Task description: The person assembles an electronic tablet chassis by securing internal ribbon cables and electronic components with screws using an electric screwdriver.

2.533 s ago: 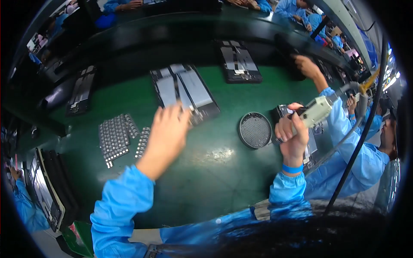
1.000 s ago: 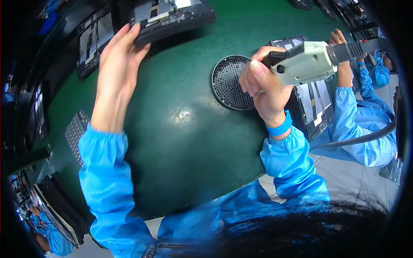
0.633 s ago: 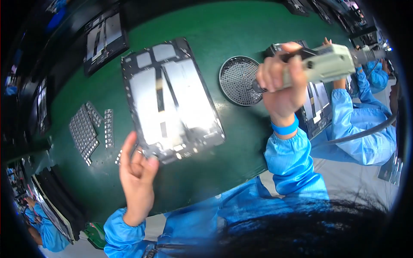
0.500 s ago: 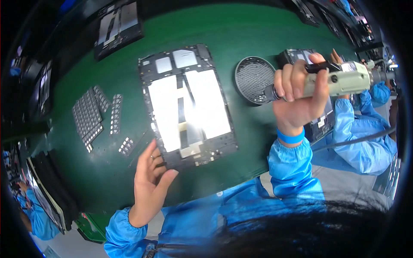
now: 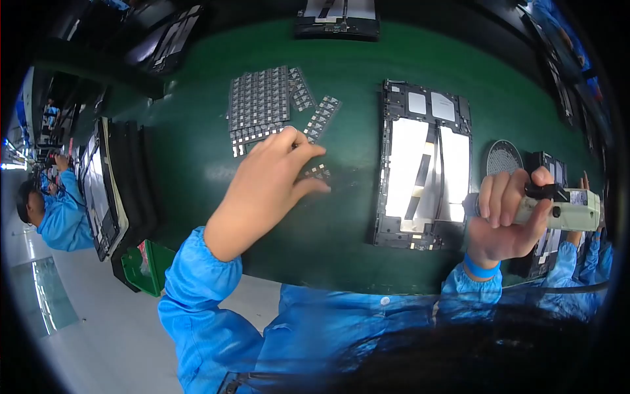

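My left hand (image 5: 266, 177) reaches over the table, its thumb and forefinger spread apart around a short strip of small parts (image 5: 319, 171). I see nothing held between those fingertips; the other fingers are partly hidden. Just beyond it lie a larger sheet of small parts (image 5: 260, 98) and a narrow strip (image 5: 322, 118). My right hand (image 5: 505, 213) grips a pale green electric screwdriver (image 5: 577, 212), with its tip end pointing left over the lower right of an opened tablet (image 5: 405, 177). The tablet shows two silvery battery panels in a black frame. A round screw dish (image 5: 503, 157) sits right of it.
Another tablet (image 5: 338, 26) lies at the table's far edge. Dark device panels (image 5: 105, 190) stand at the left edge above a green bin (image 5: 157, 262). At right, one more device (image 5: 548, 164) lies near a co-worker's blue sleeve (image 5: 563, 262).
My left hand has gone from the tablet's lower left edge to the strips of small parts. The view has swung left, while my right hand still holds the screwdriver, now nearer the tablet.
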